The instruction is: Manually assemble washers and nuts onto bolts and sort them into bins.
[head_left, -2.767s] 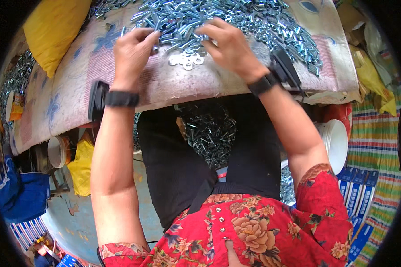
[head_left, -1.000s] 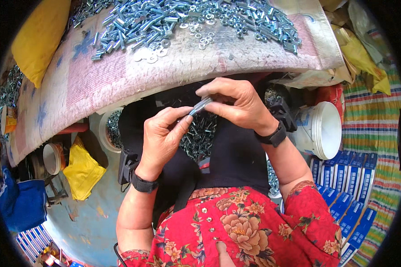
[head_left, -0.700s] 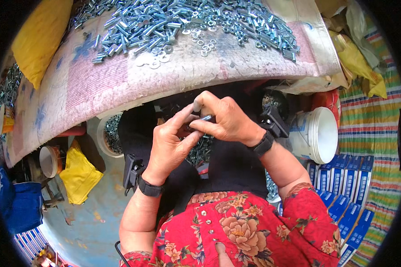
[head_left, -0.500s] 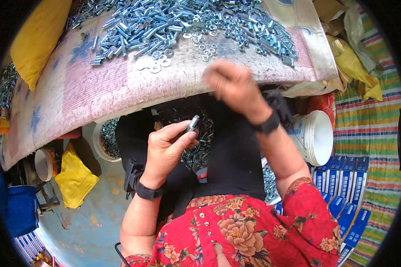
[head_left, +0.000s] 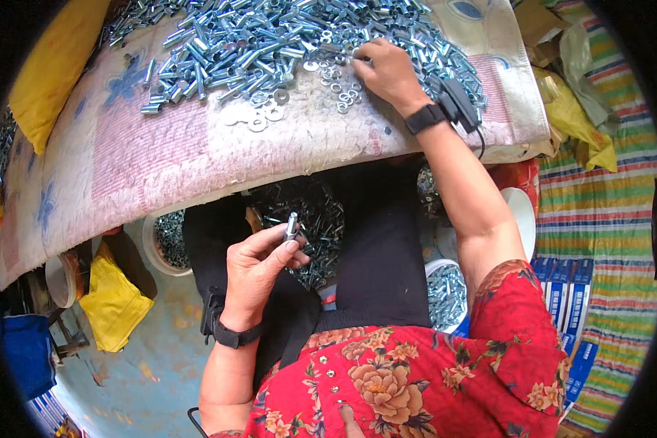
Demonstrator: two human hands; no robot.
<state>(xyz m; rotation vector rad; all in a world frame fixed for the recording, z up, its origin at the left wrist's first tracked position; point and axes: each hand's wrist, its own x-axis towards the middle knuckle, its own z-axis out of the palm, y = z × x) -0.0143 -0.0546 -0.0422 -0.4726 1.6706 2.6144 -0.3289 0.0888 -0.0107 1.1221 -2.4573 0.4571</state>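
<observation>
My left hand (head_left: 259,274) is closed over my lap, pinching a small shiny expansion bolt (head_left: 291,225) upright between thumb and fingers. Its tip points away from me. My right hand (head_left: 391,73) is at the near side of the metal pile on the cloth-covered table, fingers curled down among the nuts and washers. What those fingertips grip, if anything, is hidden. The heap of silvery sleeves (head_left: 248,47) spreads across the table. Just left of my right hand lie loose rings (head_left: 336,87), and flat washers (head_left: 257,124) are grouped nearer the table's edge.
Below the table, between my knees, is a dark mass of bolts (head_left: 317,252). Buckets of metal parts stand at left (head_left: 153,244) and right (head_left: 445,296). A yellow bag (head_left: 113,303) lies at left; blue-and-white boxes (head_left: 578,292) are stacked at right.
My right hand has moved away from me, from above the table's near edge to the pile. My left hand, still holding the expansion bolt, has dropped slightly nearer my body. The view has shifted a little.
</observation>
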